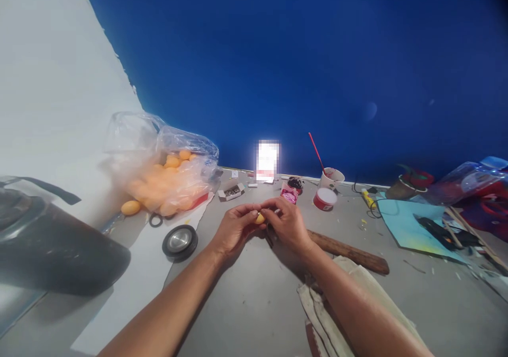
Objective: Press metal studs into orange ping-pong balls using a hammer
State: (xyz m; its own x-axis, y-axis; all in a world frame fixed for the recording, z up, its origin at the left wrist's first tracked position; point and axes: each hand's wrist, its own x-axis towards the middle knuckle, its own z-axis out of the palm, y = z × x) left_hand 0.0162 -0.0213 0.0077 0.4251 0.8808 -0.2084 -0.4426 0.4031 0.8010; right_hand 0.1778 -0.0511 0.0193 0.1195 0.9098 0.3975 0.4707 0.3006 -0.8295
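Over tbl (pixel 246 314), LH (pixel 235 228), RH (pixel 289 222) pinch obj (pixel 260 219).

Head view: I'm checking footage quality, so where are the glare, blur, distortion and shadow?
Head view: glare at the white rectangle, its edges pixelated; head view: haze blurs part of the plastic bag; head view: the dark cylinder at the left edge looks stretched; head view: a soft shadow lies beneath the right hand.

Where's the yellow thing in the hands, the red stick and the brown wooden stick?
Yellow thing (pixel 260 219): head view, uncovered side.
Red stick (pixel 317 153): head view, visible middle.
Wooden stick (pixel 351 253): head view, visible middle.
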